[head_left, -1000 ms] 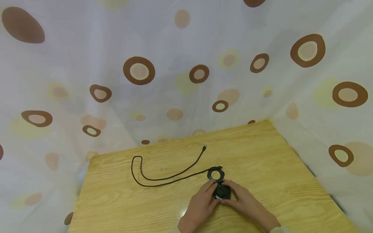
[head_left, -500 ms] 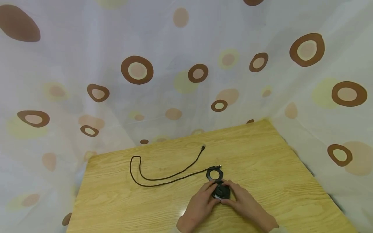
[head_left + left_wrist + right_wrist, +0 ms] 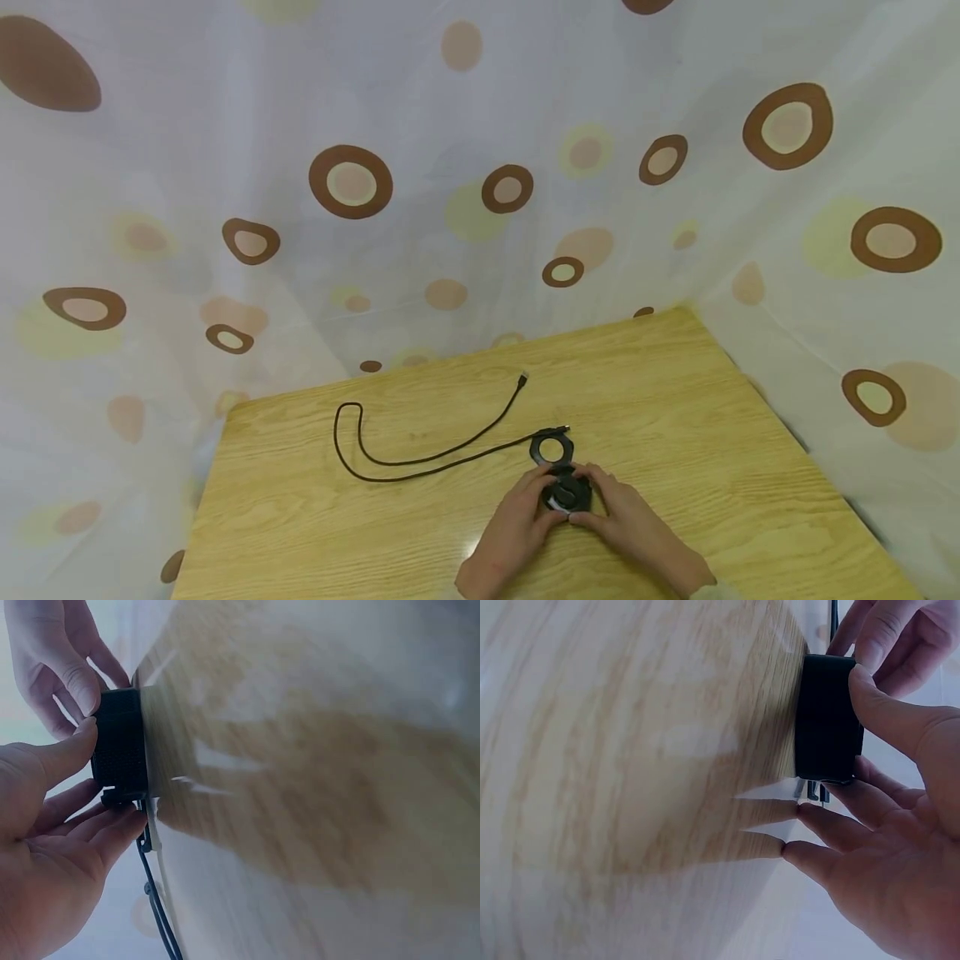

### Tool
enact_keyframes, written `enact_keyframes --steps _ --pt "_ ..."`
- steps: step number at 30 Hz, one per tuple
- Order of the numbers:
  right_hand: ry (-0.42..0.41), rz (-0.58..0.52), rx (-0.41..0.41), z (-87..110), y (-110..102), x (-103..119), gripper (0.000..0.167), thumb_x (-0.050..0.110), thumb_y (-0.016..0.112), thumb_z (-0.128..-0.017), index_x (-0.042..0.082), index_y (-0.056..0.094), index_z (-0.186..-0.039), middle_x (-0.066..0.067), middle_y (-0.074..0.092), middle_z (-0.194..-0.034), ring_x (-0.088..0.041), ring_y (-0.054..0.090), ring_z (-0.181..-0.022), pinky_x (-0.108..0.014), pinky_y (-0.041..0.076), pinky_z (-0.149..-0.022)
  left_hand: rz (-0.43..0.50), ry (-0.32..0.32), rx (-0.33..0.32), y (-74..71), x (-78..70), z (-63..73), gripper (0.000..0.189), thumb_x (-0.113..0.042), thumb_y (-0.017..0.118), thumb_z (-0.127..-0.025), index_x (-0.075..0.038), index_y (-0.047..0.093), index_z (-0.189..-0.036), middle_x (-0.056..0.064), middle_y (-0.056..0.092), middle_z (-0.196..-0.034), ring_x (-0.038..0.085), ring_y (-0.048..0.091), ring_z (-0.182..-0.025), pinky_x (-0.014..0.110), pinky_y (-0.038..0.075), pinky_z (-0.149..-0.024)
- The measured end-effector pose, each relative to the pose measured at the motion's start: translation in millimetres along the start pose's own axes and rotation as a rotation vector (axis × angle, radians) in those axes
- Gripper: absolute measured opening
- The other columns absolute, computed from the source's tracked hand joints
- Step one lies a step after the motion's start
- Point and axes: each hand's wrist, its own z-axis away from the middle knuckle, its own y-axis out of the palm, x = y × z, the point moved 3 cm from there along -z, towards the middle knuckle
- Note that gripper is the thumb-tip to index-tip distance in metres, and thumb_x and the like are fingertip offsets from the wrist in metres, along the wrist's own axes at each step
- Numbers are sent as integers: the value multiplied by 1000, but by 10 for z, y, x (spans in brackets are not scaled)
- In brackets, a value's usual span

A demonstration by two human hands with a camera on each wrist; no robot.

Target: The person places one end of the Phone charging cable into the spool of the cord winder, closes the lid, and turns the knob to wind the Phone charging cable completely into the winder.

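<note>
A small black case sits on the table close to the person, its flat ring-shaped lid folded out away from them. Inside the case lies a dark rounded piece, with a white patch at its near left side. My left hand holds the case's left side, thumb at the near edge and fingers at the far end. From the right, my right hand grips it the same way, the thumbs almost meeting. Both wrist views show the case as a thick black block standing on the tabletop.
A thin black cable lies in a loop on the wooden table. One of its plugs points to the back; the other end rests at the lid's far edge. Spotted sheeting hangs behind and beside the table.
Both hands keep their hold on the case with hardly any movement. Slightly more of the white patch inside shows now. The head view has shifted a little.
</note>
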Motion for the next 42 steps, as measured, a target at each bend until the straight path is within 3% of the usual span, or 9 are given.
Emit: enact_keyframes --steps 9,14,18,26,42 --pt "28 -28 5 1 17 -8 51 35 83 -91 17 58 -132 -20 64 -147 -42 64 -132 -62 51 -107 61 -30 -2 -27 4 -5 25 -26 75 -98 -10 66 -114 11 58 -155 32 58 -143 45 49 -116" --pt "33 -38 6 -2 16 -4 51 34 83 -91 17 58 -132 -19 63 -148 -42 63 -133 -62 49 -109 74 -24 -13 -39 1 -3 48 -25 76 -97 -5 60 -139 12 60 -152 30 59 -142 44 49 -116" --pt "36 -50 -2 1 24 -5 48 37 80 -93 18 59 -132 -16 64 -148 -38 65 -132 -59 51 -107 70 -4 2 -46 -1 -2 65 -25 75 -98 -8 50 -156 12 59 -153 30 58 -143 44 50 -115" --pt "46 -42 -48 0 64 -25 35 34 74 -99 19 61 -128 -14 68 -143 -36 68 -128 -54 55 -103 52 -32 49 -57 -21 -6 53 -23 75 -99 -5 62 -146 14 58 -154 35 59 -141 46 52 -112" --pt "17 -34 -55 13 35 8 34 23 69 -103 15 59 -135 -19 64 -147 -40 64 -134 -57 51 -108 81 -62 24 -50 -26 -16 44 -24 77 -97 -7 68 -136 13 60 -153 33 59 -142 46 50 -115"
